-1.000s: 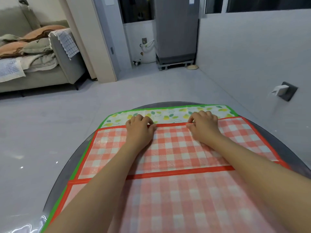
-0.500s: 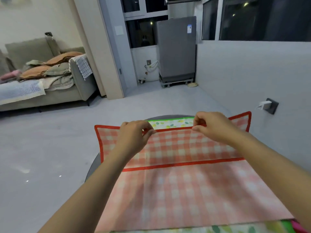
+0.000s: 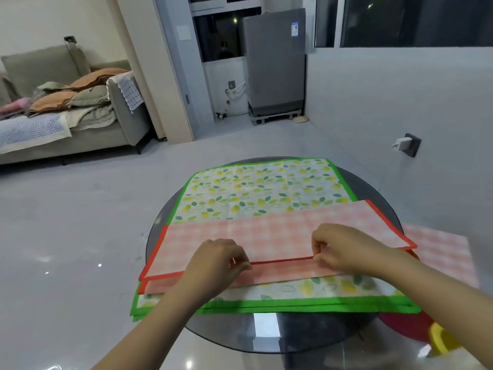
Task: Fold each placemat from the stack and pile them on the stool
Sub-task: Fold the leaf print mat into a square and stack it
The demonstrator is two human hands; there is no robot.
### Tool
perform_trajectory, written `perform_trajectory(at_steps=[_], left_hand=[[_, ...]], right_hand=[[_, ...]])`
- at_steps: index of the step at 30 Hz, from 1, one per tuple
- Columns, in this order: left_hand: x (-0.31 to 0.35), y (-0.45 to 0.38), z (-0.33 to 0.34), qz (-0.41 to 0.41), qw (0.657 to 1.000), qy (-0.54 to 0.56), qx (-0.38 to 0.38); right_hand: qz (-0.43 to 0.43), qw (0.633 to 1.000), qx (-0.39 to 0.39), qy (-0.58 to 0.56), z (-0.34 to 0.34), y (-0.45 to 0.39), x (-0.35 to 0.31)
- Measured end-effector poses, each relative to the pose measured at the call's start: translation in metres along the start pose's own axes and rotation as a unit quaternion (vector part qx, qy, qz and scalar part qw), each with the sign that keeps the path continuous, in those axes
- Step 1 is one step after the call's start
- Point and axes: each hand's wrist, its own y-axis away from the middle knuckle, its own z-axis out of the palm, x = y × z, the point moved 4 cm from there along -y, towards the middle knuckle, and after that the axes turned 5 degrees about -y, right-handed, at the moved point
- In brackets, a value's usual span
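Bare glass table [image 3: 160, 236] rim flanks the placemat stack [image 3: 256, 193].

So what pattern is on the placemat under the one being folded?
Yellow lemons and green leaves on white, green-edged: the lemon placemat, head view.

no readable text anywhere. the grey appliance [image 3: 274, 65] at the back has a small blue-and-white sticker [image 3: 294, 29] near its top corner, but the print on it is too small and blurred to make out.

A grey sofa [image 3: 80, 129] heaped with cushions stands on the glossy floor [image 3: 66, 236] under dark windows [image 3: 400, 20].
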Motion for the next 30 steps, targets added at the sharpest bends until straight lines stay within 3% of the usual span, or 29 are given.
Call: perform_trajectory(at_steps=[9, 16, 23, 30], left_hand=[[-0.003, 0.000, 0.014, -0.002, 0.996, 0.026, -0.083], [0.002, -0.047, 0.017, -0.072, 0.996, 0.040, 0.034], [0.010, -0.090, 0.063, -0.120, 0.987, -0.003, -0.104], [0.006, -0.093, 0.083, -0.121, 0.987, -0.019, -0.106]], right_hand=[[-0.027, 0.999, -0.008, 0.025, 0.016, 0.001, 0.009], [-0.030, 0.997, 0.077, 0.008, 0.011, -0.038, 0.003], [0.020, 0.995, 0.082, 0.045, 0.030, -0.086, 0.006], [0.030, 0.996, 0.064, 0.047, 0.052, -0.101, 0.013]])
